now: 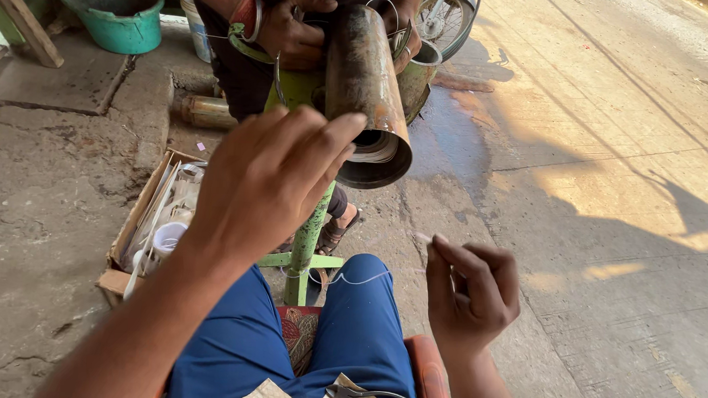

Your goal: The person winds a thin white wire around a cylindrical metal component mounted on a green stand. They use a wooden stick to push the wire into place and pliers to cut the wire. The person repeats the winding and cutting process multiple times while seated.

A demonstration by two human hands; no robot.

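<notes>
Now we hold our left hand [262, 178] raised, fingers spread loosely and holding nothing, just before the open mouth of a rusty metal cylinder [367, 95]. Our right hand [470, 292] pinches a thin white thread [362, 278] between narrow fingers; it trails over our blue-trousered knee. Another person's hand [294, 30] steadies the cylinder atop a green stand [304, 249]. A cardboard box [138, 228] lies on the ground, left.
</notes>
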